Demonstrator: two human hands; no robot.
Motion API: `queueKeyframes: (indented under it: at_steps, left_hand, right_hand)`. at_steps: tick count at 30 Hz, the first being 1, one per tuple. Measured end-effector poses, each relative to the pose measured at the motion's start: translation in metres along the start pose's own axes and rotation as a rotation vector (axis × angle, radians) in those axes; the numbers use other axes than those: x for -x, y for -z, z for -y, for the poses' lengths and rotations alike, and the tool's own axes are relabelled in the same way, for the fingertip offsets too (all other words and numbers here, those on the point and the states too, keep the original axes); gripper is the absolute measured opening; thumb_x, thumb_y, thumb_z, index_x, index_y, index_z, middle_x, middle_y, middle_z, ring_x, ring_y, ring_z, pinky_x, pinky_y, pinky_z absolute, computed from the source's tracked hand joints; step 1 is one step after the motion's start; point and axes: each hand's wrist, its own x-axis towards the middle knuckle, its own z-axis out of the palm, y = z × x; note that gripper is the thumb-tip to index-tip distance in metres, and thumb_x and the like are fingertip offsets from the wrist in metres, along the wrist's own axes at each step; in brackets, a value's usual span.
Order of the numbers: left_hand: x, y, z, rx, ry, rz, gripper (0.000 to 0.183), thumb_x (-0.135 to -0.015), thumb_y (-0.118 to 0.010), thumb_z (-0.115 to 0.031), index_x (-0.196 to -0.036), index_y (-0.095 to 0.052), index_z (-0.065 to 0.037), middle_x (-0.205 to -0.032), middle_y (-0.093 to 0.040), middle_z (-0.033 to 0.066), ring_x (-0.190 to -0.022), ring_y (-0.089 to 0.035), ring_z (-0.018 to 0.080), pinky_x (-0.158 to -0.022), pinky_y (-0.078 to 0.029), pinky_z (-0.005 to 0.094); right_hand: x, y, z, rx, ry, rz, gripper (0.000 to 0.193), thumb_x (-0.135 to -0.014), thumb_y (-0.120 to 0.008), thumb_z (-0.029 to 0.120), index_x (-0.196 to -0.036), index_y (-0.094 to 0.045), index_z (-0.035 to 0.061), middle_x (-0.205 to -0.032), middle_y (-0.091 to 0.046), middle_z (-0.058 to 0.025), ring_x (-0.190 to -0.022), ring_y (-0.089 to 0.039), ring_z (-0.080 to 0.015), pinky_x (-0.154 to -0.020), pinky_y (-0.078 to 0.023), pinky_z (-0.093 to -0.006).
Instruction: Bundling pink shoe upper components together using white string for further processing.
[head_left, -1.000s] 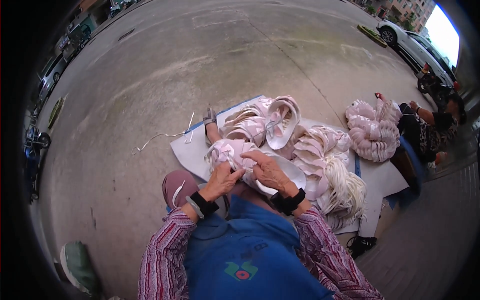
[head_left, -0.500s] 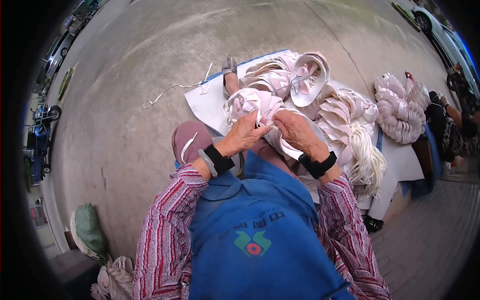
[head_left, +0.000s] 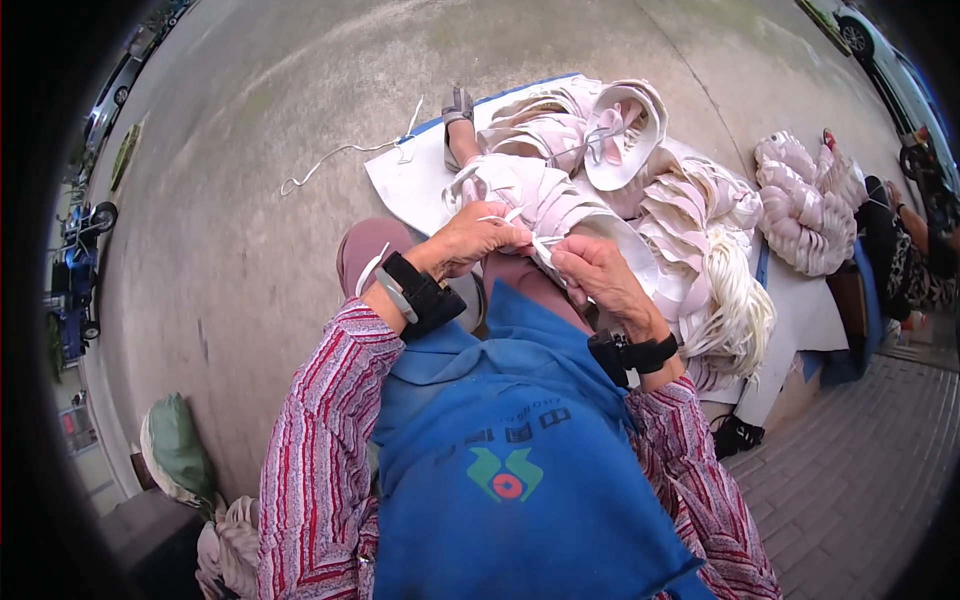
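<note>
My left hand [head_left: 470, 240] pinches a white shoelace [head_left: 543, 244] above my knees, with a loose end of it sticking up past the fingers. Close by on the right, my right hand [head_left: 603, 278] has its thumb and fingers closed on the same lace. Just beyond both hands lies a row of pale pink and white shoe uppers [head_left: 520, 190], overlapping one another. The fingertips partly hide the lace between them. A hank of white laces [head_left: 740, 310] lies right of my right hand, against another row of uppers [head_left: 690, 215].
A white sheet [head_left: 395, 180] with a blue edge lies under the uppers. One loose lace [head_left: 325, 165] trails onto the concrete. More uppers [head_left: 805, 205] are bunched at the right, near another person [head_left: 905, 240]. A green sack [head_left: 178, 450] stands at lower left.
My hands have drawn slightly apart, the right one moving right and down. More of the white lace now shows between them. The view has shifted a little.
</note>
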Motion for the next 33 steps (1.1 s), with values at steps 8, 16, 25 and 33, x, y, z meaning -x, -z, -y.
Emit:
queueKeyframes:
  at_steps: [8,16,25,33]
  left_hand:
    - [0.002,0.008,0.003,-0.255,0.082,0.065,0.018,-0.077,-0.073,-0.013,-0.083,-0.059,-0.003,-0.076,-0.061,0.0027,-0.064,-0.054,0.0078,-0.059,-0.043,0.0202]
    - [0.0,0.002,-0.002,-0.171,0.039,0.138,0.021,-0.08,-0.064,-0.002,-0.1,-0.058,-0.001,-0.089,-0.058,0.001,-0.082,-0.055,0.0075,-0.073,-0.048,0.0215]
    - [-0.001,-0.006,-0.008,-0.299,0.054,0.019,0.023,-0.083,-0.067,-0.015,-0.1,-0.061,-0.001,-0.087,-0.061,0.0019,-0.075,-0.057,0.0086,-0.069,-0.048,0.0213]
    - [-0.007,0.004,0.003,-0.156,0.017,0.055,0.032,-0.089,-0.06,-0.026,-0.106,-0.058,0.001,-0.095,-0.063,0.0044,-0.089,-0.059,0.0094,-0.081,-0.046,0.0227]
  right_hand:
    - [0.015,-0.002,-0.013,-0.24,-0.063,0.013,0.018,-0.091,-0.055,0.02,-0.089,-0.057,0.0031,-0.06,-0.046,0.0034,-0.044,-0.042,-0.0034,-0.041,-0.033,-0.0167]
    - [-0.006,-0.002,-0.007,-0.3,-0.01,-0.067,0.019,-0.09,-0.053,0.018,-0.081,-0.056,0.0017,-0.062,-0.049,0.0029,-0.045,-0.043,-0.0032,-0.041,-0.035,-0.0165]
    - [-0.037,-0.007,-0.007,-0.534,0.042,-0.086,0.017,-0.09,-0.053,0.017,-0.091,-0.057,0.0006,-0.07,-0.059,-0.0029,-0.045,-0.049,-0.0062,-0.041,-0.04,-0.0199]
    - [-0.028,-0.008,-0.014,-0.011,0.104,-0.056,0.034,-0.081,-0.058,0.008,-0.113,-0.056,-0.0037,-0.085,-0.063,-0.0048,-0.054,-0.051,-0.0052,-0.049,-0.043,-0.0187]
